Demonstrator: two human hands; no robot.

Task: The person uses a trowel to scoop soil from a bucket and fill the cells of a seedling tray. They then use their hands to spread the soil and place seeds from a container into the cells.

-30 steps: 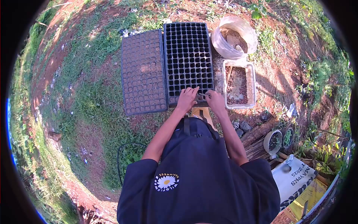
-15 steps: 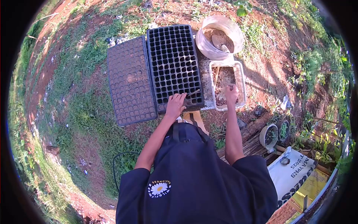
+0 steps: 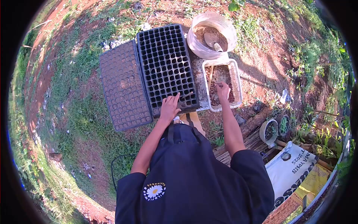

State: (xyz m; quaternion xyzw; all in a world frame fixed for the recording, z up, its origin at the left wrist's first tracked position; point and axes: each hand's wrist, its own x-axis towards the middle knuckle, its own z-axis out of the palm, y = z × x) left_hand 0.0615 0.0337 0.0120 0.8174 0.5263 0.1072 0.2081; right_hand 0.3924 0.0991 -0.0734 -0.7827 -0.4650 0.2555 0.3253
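Note:
My left hand (image 3: 169, 107) rests on the near end of a black seedling tray (image 3: 139, 41), fingers stretched out over its dark cells. Beside those fingers, a thin stick (image 3: 188, 95) lies across the tray. My right hand (image 3: 223, 90) is over a white plastic basket (image 3: 238, 87) that holds brown lumpy material. Its fingertips are pinched together; anything between them is too small to make out. Inside the basket's left side leans a light wooden stick (image 3: 210, 76).
Left of the black tray lies a second seedling tray (image 3: 123, 84) with soil-filled cells. Behind the basket stands a translucent round tub (image 3: 194, 46) holding soil and a scoop (image 3: 211, 39). At the right are a small bucket (image 3: 263, 132), wooden boards (image 3: 223, 158) and a printed white sack (image 3: 278, 175).
The view has shifted slightly, moving the trays a little left in the picture. My right fingertips have moved leftward within the basket. My left hand stays at the tray's near end.

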